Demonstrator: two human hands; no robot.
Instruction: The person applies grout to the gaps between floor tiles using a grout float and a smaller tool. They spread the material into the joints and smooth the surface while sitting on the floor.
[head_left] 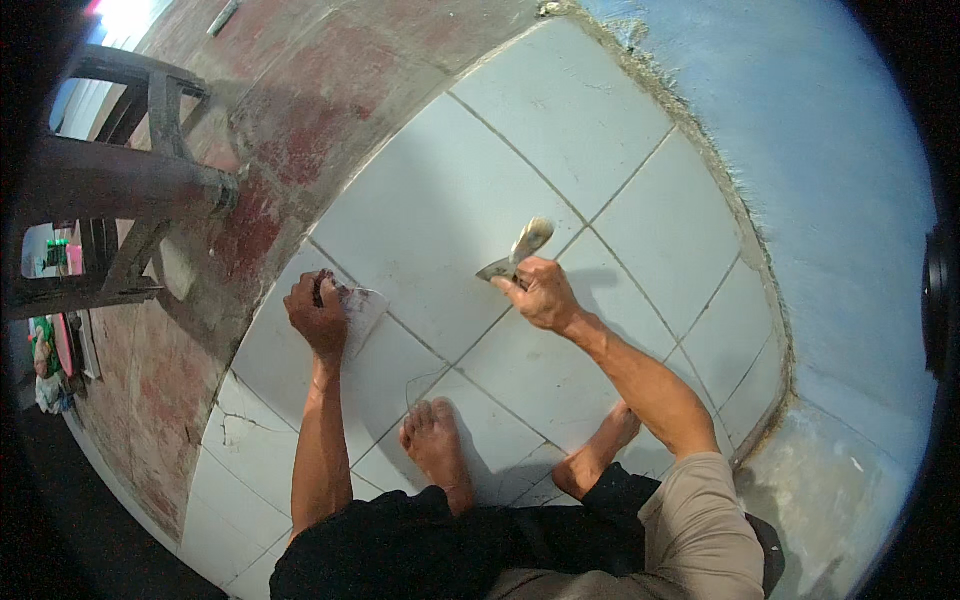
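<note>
1. The right hand [543, 295] is closed round a trowel [497, 270], forearm slanting in from the lower right; the blade points left over the tiles [430, 200].
2. The left hand [318, 312] reaches straight ahead, fingers curled; I can't tell whether it grips anything. A thin pale strand [371, 292] curves just beside it.
3. Tiles stretch between the hands and ahead of them.
4. They end rightward at the blue wall [800, 200], leftward at the reddish floor [285, 130], near dark furniture [130, 180].

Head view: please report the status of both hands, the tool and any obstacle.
Right hand gripping trowel-like tool over white tiles. Left hand curled, contents unclear. Bare feet on the tiles.
</note>
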